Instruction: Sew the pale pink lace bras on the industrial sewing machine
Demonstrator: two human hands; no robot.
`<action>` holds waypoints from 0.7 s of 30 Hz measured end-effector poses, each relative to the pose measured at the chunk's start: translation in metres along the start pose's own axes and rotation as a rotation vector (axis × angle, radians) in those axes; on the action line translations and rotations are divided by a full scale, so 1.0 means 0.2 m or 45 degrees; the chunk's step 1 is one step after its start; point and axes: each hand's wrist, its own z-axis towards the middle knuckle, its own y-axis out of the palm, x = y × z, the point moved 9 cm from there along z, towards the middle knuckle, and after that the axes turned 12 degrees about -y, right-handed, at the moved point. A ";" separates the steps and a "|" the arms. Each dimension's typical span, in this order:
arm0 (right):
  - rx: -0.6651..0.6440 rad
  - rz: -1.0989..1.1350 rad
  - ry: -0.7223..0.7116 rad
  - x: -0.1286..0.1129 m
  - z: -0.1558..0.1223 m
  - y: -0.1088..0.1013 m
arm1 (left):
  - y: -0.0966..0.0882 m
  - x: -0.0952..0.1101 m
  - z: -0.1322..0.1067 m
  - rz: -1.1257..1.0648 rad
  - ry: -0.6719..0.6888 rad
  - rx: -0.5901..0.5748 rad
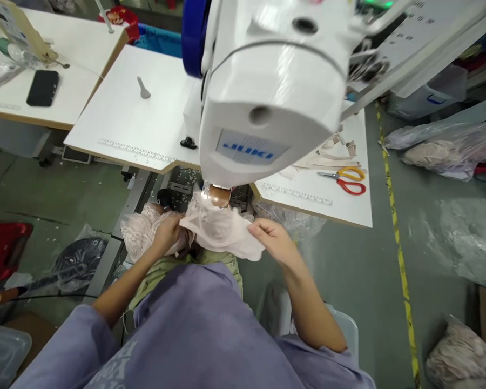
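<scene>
A pale pink bra (243, 240) is stretched between my two hands, just below the needle area of a white sewing machine (267, 81). My left hand (168, 232) is closed on the bra's left edge. At its right side, my right hand (273, 237) pinches the fabric between thumb and fingers. The bra's far edge reaches up to the machine's presser area, where the needle is hidden. More pink lace pieces (135, 232) hang in a bunch beside and under my left hand.
Scissors with orange and red handles (350, 180) lie on the right tabletop (308, 200), near beige straps (328, 159). On the left tabletop (113, 108) are a grey tool (143, 89) and a black clip (188, 143). A black phone (43, 88) rests on the neighbouring table.
</scene>
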 end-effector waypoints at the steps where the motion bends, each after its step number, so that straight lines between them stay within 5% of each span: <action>1: -0.001 -0.060 0.025 0.02 -0.06 -0.05 | -0.05 -0.01 0.03 0.002 0.015 0.000; 4: 0.207 -0.337 0.103 0.12 -0.23 -0.30 | -0.19 0.07 0.05 0.018 0.176 0.199; 6: 0.365 -0.568 0.181 0.23 -0.33 -0.47 | -0.19 0.17 0.00 0.039 0.334 0.345; 10: 0.269 -0.964 0.415 0.54 -0.41 -0.58 | 0.19 0.34 -0.15 0.111 0.477 -0.019; 12: 0.191 -1.025 0.446 0.64 -0.38 -0.53 | 0.35 0.38 -0.23 0.123 0.498 -0.175; 15: 0.176 -1.055 0.151 0.61 -0.23 -0.31 | 0.44 0.40 -0.30 0.104 0.499 -0.226; 18: 0.090 -0.997 -0.263 0.54 -0.06 0.04 | 0.39 0.35 -0.31 0.105 0.413 -0.258; 21: -0.058 -0.919 -0.334 0.62 0.03 0.31 | 0.17 0.07 -0.25 0.174 0.012 -0.146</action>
